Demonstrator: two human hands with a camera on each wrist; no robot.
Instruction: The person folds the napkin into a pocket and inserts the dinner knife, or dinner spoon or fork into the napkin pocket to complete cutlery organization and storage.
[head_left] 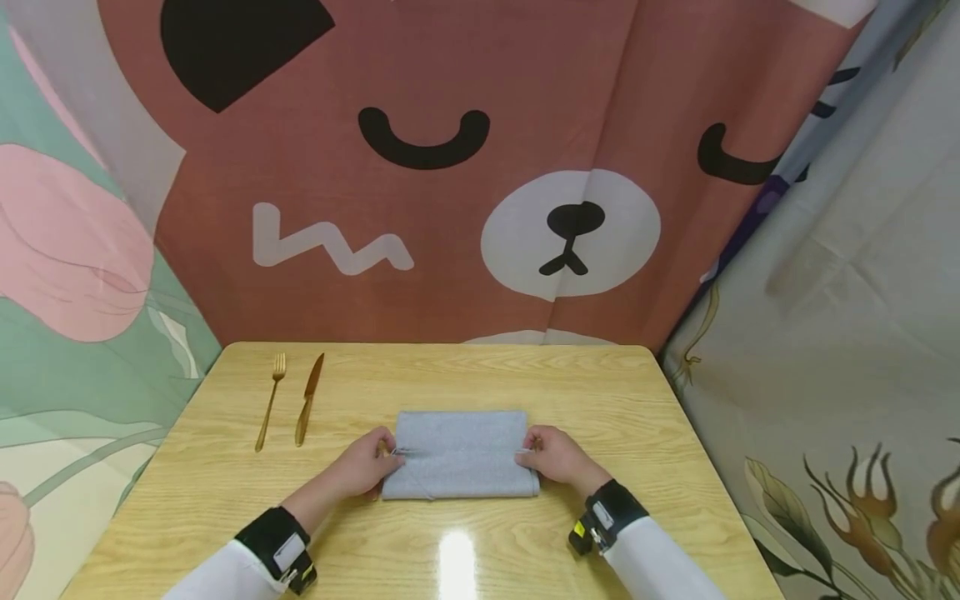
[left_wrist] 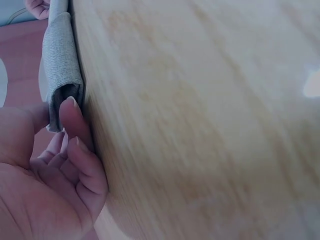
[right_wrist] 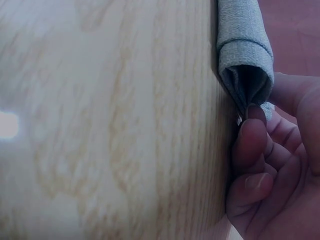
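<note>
A folded grey-blue cloth [head_left: 461, 456] lies flat on the wooden table, its long side running left to right. At its left edge my left hand [head_left: 365, 460] pinches the layers between thumb and fingers. My right hand [head_left: 558, 457] pinches the opposite edge the same way. In the left wrist view the cloth's end [left_wrist: 62, 60] shows a rounded fold, with fingertips of the left hand [left_wrist: 55, 175] at its opening. The right wrist view shows several layers in the cloth's end [right_wrist: 246, 60], held by the right hand [right_wrist: 280, 155].
A gold fork [head_left: 272, 402] and a gold knife [head_left: 308, 400] lie side by side at the table's far left. The wooden table [head_left: 600, 392] meets a printed curtain [head_left: 442, 292] at its back edge. Another patterned curtain [head_left: 825, 333] hangs along the right side.
</note>
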